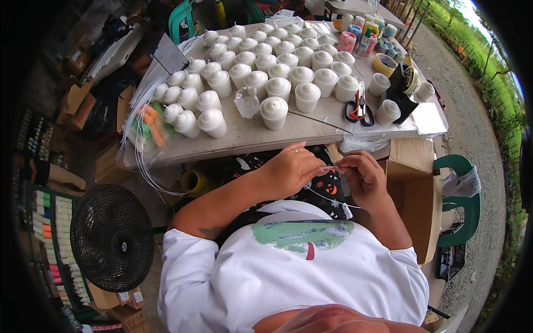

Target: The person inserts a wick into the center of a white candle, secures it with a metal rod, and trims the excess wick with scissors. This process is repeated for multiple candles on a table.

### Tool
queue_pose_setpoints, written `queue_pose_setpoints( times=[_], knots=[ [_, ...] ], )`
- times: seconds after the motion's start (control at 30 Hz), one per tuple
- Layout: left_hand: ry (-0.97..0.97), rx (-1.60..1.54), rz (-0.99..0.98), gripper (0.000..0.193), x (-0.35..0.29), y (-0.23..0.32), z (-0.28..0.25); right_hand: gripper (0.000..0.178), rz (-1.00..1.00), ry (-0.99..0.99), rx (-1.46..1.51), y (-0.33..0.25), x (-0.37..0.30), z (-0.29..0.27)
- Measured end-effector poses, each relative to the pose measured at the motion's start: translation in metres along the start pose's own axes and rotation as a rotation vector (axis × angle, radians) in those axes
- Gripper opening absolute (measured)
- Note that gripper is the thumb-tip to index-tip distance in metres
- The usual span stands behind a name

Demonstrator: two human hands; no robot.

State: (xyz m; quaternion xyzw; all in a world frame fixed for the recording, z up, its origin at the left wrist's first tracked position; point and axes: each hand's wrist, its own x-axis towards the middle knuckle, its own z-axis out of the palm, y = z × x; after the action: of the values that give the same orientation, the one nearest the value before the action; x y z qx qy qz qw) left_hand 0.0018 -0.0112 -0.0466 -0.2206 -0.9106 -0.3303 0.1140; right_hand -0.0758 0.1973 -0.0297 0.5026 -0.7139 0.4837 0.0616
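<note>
Over my lap, just below the table's front edge, my left hand [291, 169] and my right hand [365, 177] meet, fingertips close together. Both pinch a thin white wick [333, 201], which droops in a loop under them across my dark patterned clothing. Ahead on the table [250, 136] stand many white candles [273, 112], rounded on top. The nearest ones sit close to the front edge. A clear, crumpled-looking piece [247, 103] lies among them. To the right are red-and-black scissors [360, 114] and a thin dark rod [319, 122].
A bundle of long white strands [136, 119] hangs off the table's left end. Tape rolls [384, 64], a black tape dispenser [401, 89] and coloured containers [347, 41] occupy the right side. An open cardboard box [411, 194], green chair [466, 205] and black fan [112, 237] surround me.
</note>
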Motion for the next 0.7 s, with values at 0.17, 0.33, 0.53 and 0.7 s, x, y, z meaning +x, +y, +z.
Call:
queue_pose_setpoints(
  times=[0.17, 0.33, 0.53, 0.7],
  knots=[
    [0.079, 0.002, -0.040, 0.013, -0.034, 0.009, -0.021, 0.015, 0.041, -0.072, -0.037, -0.002, -0.004, -0.008],
    [0.276, 0.219, 0.083, 0.016, -0.049, 0.015, -0.032, 0.015, 0.004, -0.215, 0.003, -0.010, -0.005, -0.003],
    [0.266, 0.295, 0.250, 0.023, -0.051, 0.020, -0.050, 0.010, 0.025, -0.203, 0.186, -0.007, 0.000, -0.010],
    [0.253, 0.362, 0.321, 0.022, -0.033, 0.013, -0.056, 0.005, 0.124, -0.199, 0.195, -0.004, -0.001, -0.035]
  ],
)
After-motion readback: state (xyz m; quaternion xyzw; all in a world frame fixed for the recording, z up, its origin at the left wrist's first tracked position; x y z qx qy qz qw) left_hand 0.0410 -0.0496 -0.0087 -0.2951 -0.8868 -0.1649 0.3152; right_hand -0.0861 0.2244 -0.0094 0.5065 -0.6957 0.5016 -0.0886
